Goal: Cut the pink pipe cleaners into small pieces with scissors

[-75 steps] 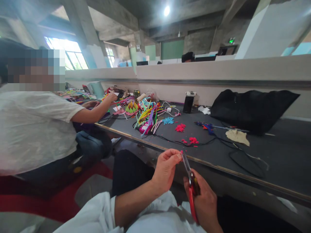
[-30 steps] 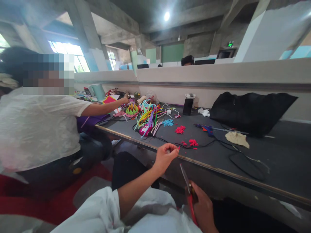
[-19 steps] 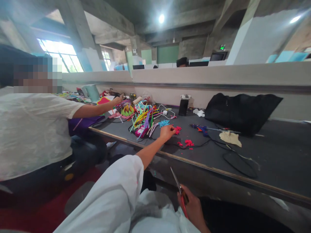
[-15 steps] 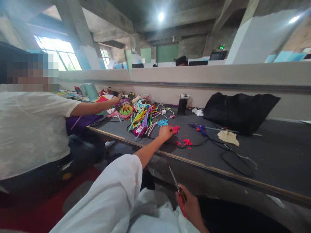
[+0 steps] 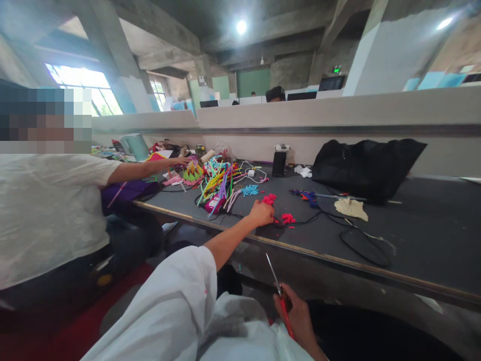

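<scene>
My left hand point(image 5: 262, 214) reaches across to the dark table, its fingers curled down and together beside small red pieces point(image 5: 288, 218). Whatever its fingertips hold, if anything, is hidden. Just beyond it lies another heap of red pieces point(image 5: 269, 199), with a pile of short blue pieces point(image 5: 250, 190) to its left. Down by my lap, my right hand point(image 5: 296, 307) is closed round the red handles of a pair of scissors point(image 5: 287, 320), the blades pointing up toward the table edge.
Coloured fuzzy stems point(image 5: 223, 180) lie heaped left of my reach. A glue gun point(image 5: 310, 198) with a trailing black cord point(image 5: 341, 240), a cream cloth point(image 5: 351, 209) and a black bag point(image 5: 364, 170) are to the right. A co-worker's arm point(image 5: 150, 170) stretches over the table at left.
My left hand has moved slightly toward me and right, from the farther red heap to beside the nearer red pieces. The scissors stay in my right hand. The co-worker's hand has shifted slightly.
</scene>
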Tool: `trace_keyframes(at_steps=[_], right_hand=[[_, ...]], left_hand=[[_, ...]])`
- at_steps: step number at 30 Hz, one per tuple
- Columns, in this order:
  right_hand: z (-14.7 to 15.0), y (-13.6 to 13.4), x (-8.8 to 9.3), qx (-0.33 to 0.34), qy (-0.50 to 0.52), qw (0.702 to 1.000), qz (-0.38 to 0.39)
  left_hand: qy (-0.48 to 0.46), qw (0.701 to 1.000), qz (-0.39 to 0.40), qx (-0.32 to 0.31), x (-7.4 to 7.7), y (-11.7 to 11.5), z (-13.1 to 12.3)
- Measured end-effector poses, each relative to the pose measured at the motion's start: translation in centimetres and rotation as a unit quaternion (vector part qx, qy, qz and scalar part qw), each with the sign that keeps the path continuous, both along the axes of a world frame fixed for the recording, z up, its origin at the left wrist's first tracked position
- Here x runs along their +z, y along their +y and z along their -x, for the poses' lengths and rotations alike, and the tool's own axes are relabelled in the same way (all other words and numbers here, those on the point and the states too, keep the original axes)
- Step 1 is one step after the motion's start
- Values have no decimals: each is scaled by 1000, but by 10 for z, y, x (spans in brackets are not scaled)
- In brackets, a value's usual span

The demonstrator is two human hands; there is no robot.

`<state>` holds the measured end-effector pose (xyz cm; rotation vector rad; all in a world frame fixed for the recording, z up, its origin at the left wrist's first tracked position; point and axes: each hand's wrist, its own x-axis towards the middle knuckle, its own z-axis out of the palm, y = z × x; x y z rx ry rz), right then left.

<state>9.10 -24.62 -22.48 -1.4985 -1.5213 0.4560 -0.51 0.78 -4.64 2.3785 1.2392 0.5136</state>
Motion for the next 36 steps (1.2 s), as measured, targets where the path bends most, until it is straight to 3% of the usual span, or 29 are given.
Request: trace_keyframes(at_steps=[3,6,9,12,13,15,16,18,26,36], right_hand=[[1,-3,2,-12,-1,1000,-2],[3,-5,10,-34,-1,999,-6],[4,-4,31,-80,3,996,-27],[3,1,65,-134,-7,988,-82],[3,4,76,-146,-12,984,-103],[4,9,97,-151,-23,980,-124],[4,11,106,-148,-36,979,-134],[5,15,118,-160,-56,974,-153],[6,11,135,-129,-96,976,-150],[5,5,136,-111,-148,965,-189]], left_hand=[[-91,995,28,31,6,-8,7],[-217,972,63,70,13,-28,17],[-350,927,93,99,24,-65,25],[-442,883,118,104,38,-110,27],[-479,861,135,102,42,-124,27],[-596,769,217,80,51,-147,26],[-626,739,240,71,54,-156,26],[-656,705,264,57,59,-168,25],[-653,691,303,62,65,-183,27],[-661,679,312,68,61,-188,28]])
